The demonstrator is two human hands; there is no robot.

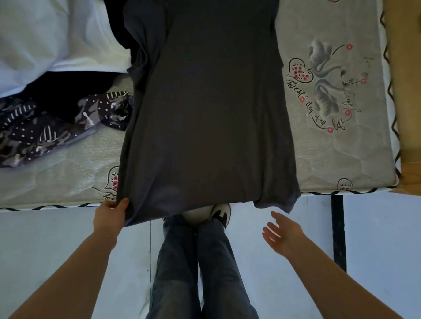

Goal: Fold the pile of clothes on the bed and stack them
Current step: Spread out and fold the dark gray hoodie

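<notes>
Pinching the grey shirt (206, 106) hem at the mattress (338, 152) edge, left hand (111, 215) — right hand (283, 233) spread, holding nothing.

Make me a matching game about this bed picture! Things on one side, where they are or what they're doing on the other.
Things:
1. shirt
2. left hand
3. right hand
4. patterned cloth

States:
A. open, touching nothing
B. crumpled at the left of the bed
C. spread flat, hem hanging over the edge
D. holding the hem corner

Pairs: 1-C, 2-D, 3-A, 4-B
</notes>
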